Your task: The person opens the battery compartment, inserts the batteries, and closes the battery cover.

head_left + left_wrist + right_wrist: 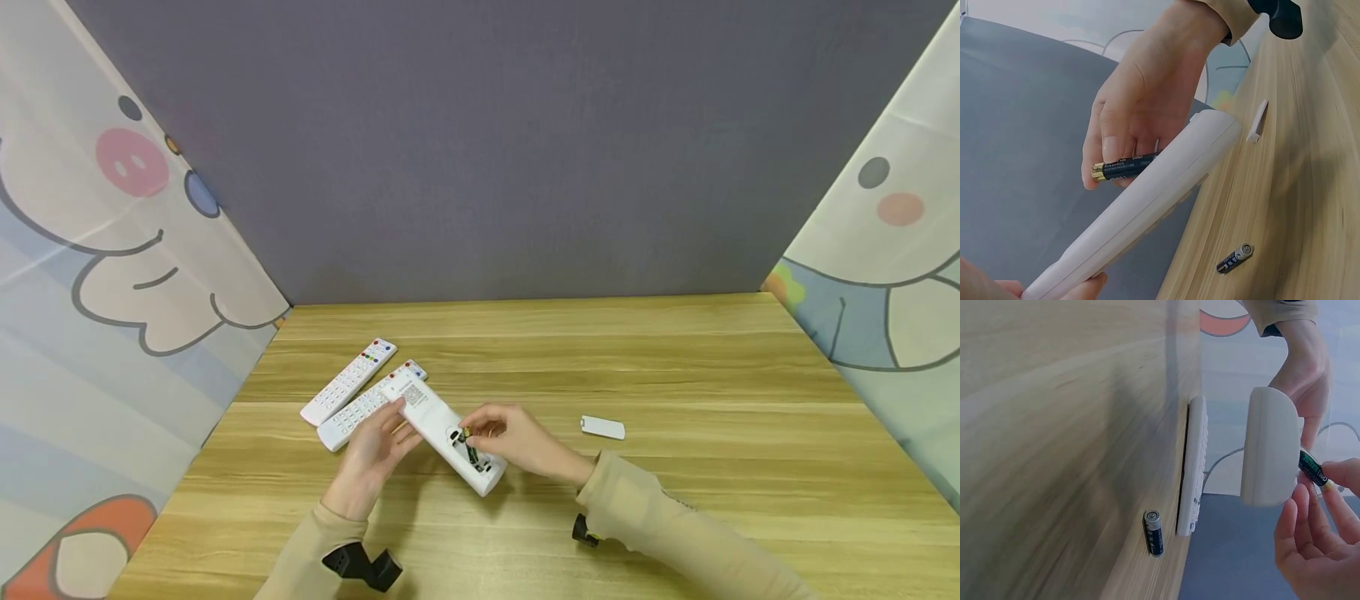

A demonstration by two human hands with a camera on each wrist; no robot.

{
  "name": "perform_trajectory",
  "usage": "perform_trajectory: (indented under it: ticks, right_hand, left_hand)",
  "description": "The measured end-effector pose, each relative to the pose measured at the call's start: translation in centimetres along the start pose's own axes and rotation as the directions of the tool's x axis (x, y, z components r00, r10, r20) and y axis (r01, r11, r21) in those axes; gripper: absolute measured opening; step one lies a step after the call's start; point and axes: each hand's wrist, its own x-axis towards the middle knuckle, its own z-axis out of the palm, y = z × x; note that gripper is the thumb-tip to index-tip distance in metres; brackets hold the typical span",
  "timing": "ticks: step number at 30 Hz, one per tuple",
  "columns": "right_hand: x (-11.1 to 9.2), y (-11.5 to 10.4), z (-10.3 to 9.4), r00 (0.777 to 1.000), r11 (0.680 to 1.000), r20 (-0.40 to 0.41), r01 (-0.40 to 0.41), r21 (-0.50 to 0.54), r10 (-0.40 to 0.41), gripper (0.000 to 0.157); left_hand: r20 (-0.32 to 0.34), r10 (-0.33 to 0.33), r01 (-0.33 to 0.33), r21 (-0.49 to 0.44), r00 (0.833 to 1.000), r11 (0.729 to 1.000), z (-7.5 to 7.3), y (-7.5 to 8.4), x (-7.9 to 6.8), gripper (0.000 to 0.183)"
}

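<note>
My left hand [375,458] grips a white remote control [435,421] by its far part, tilted above the table with its back facing up. The battery compartment at the near end is uncovered. There my right hand [517,437] pinches a black and gold battery [1125,169] by thumb and fingers. One end of this battery sticks out from the remote; the other end is hidden by the remote's edge in the left wrist view. A second, dark battery [1154,534] lies loose on the table below the remote, seen in both wrist views.
Two more white remotes, one further left [348,383] and one beside it [367,408], lie buttons up, partly behind the left hand. To the right rests a small white battery cover [602,427]. A grey panel [525,167] stands behind the wooden table [712,367].
</note>
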Motion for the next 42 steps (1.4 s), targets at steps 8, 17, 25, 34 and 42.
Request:
perform_trajectory:
  ticks: [8,17,25,34,42]
  right_hand:
    - [-0.3,-0.1,0.2,0.998,0.997,-0.017,0.067,-0.042,-0.068,0.019]
    - [-0.6,-0.3,0.4,0.992,0.982,-0.019,0.123,-0.145,-0.127,0.014]
    - [-1.0,-0.2,0.6,0.962,0.926,-0.022,0.255,-0.277,-0.272,0.019]
    - [-1.9,-0.2,0.8,0.965,0.873,0.040,0.252,-0.417,-0.259,0.044]
    - [-2.5,0.2,1.0,0.969,0.877,0.164,0.240,-0.417,-0.187,0.073]
  left_hand:
    - [0.012,0.008,-0.009,0.017,1.000,1.000,0.0,-0.2,0.0,0.028]
    - [0.009,0.010,-0.010,-0.014,1.000,1.000,0.1,-0.1,0.0,0.026]
    - [0.007,0.005,-0.004,-0.020,1.000,1.000,0.2,0.0,0.0,0.026]
    - [0.004,0.005,-0.005,-0.026,1.000,1.000,0.2,-0.2,-0.2,0.021]
    - [-0.002,0.004,-0.004,-0.054,1.000,0.999,0.1,0.0,-0.3,0.021]
